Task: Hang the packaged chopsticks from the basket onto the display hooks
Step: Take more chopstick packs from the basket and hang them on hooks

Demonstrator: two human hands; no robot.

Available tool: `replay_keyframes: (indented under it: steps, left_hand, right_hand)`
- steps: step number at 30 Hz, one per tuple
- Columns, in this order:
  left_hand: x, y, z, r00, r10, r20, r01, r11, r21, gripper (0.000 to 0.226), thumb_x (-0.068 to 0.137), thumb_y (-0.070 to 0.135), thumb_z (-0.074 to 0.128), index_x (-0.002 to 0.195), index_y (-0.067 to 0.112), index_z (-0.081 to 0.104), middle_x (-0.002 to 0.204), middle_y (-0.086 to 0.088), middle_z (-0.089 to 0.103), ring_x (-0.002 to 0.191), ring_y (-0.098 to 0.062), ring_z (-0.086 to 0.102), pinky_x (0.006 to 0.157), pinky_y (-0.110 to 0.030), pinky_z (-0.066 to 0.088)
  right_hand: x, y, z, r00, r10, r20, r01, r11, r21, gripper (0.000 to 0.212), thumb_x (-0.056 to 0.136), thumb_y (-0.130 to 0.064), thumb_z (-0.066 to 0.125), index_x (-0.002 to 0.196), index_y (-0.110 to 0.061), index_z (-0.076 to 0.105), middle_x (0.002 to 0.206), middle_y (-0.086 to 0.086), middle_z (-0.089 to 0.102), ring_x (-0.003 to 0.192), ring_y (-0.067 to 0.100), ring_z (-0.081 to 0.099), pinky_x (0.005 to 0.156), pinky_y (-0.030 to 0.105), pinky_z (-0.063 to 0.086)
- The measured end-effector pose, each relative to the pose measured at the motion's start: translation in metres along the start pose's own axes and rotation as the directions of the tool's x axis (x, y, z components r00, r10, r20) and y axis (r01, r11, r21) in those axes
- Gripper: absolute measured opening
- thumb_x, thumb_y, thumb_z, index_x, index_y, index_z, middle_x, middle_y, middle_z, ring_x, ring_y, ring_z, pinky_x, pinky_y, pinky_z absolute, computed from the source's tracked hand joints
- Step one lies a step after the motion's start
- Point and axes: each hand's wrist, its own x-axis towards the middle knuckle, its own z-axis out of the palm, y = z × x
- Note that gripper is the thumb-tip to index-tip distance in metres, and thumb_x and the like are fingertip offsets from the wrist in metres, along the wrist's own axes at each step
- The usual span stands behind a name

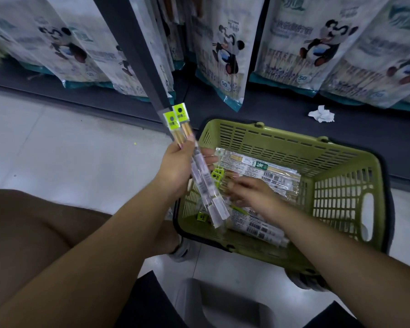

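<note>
Pale tiled floor of a shop aisle, seen from above, bordered by a dark shelf base. Panda-printed bags hang in rows above the base, and a dark upright post crosses in front of them. A crumpled white tissue lies on the base.

A green slatted basket stands on the floor just before the base and holds loose chopstick packs lying flat with their label sides up.

The left hand is raised at the basket's left rim, its fingers curled round a bundle of held packs. The bundle runs diagonally through the fist. Its yellow-green header tags project above the fingers, against the foot of the post, and its clear lower ends hang below the palm, over the basket's near-left corner.

The right hand is inside the basket, palm down, with its fingers bent over the loose packs. Motion blur hides the fingertips, so it cannot be told whether they grip a pack or only touch it.
</note>
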Motion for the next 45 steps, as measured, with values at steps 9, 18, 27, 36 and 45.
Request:
replay_keyframes:
  steps: [9, 18, 27, 36, 45]
  left_hand:
    - [0.008, 0.004, -0.011, 0.997, -0.063, 0.036, 0.059, 0.993, 0.098, 0.024, 0.108, 0.032, 0.051, 0.103, 0.009, 0.048, 0.067, -0.002, 0.051, 0.050, -0.015, 0.043, 0.047, -0.028, 0.043]
    - [0.014, -0.002, -0.011, 0.998, -0.054, 0.041, 0.048, 0.989, 0.140, 0.022, 0.104, 0.026, 0.058, 0.084, 0.018, 0.055, 0.063, 0.001, 0.052, 0.047, -0.014, 0.041, 0.045, -0.027, 0.043]
    - [0.015, -0.002, -0.012, 0.997, -0.056, 0.049, 0.048, 0.989, 0.143, 0.020, 0.105, 0.025, 0.057, 0.087, 0.017, 0.054, 0.063, 0.001, 0.053, 0.046, -0.013, 0.042, 0.045, -0.026, 0.045]
    - [0.013, -0.004, -0.012, 0.999, -0.026, 0.032, 0.021, 0.990, 0.141, 0.017, 0.104, 0.025, 0.058, 0.091, 0.014, 0.062, 0.064, 0.001, 0.057, 0.049, -0.014, 0.047, 0.046, -0.027, 0.048]
    - [0.002, -0.014, 0.012, 0.995, 0.064, 0.078, -0.079, 0.974, 0.210, 0.026, 0.090, 0.045, 0.070, 0.099, 0.021, 0.065, 0.081, 0.006, 0.072, 0.066, -0.008, 0.063, 0.049, -0.023, 0.047]
  right_hand:
    - [0.011, 0.086, -0.012, 0.996, -0.055, -0.073, -0.037, 0.486, -0.873, 0.058, 0.082, -0.054, 0.075, 0.127, -0.021, 0.058, 0.125, 0.005, 0.058, 0.114, 0.026, 0.053, 0.081, 0.031, 0.041]
    - [0.011, 0.087, -0.006, 0.997, -0.062, -0.034, -0.001, 0.472, -0.881, 0.064, 0.091, -0.047, 0.068, 0.147, -0.027, 0.046, 0.138, 0.002, 0.049, 0.126, 0.026, 0.051, 0.090, 0.031, 0.046]
    - [0.008, 0.088, -0.010, 0.992, -0.122, -0.038, 0.024, 0.472, -0.881, 0.061, 0.094, -0.041, 0.067, 0.150, -0.028, 0.045, 0.143, 0.001, 0.052, 0.126, 0.025, 0.052, 0.091, 0.031, 0.047]
    - [0.003, 0.057, -0.029, 0.993, -0.049, -0.107, -0.038, 0.729, -0.684, 0.019, 0.097, -0.026, 0.066, 0.115, -0.020, 0.066, 0.108, 0.007, 0.067, 0.091, 0.024, 0.063, 0.076, 0.033, 0.051]
    - [-0.027, -0.045, 0.007, 0.988, -0.117, -0.102, 0.123, 0.991, 0.049, 0.015, 0.088, -0.024, 0.078, 0.100, -0.021, 0.071, 0.093, -0.008, 0.078, 0.081, 0.009, 0.075, 0.075, 0.029, 0.058]
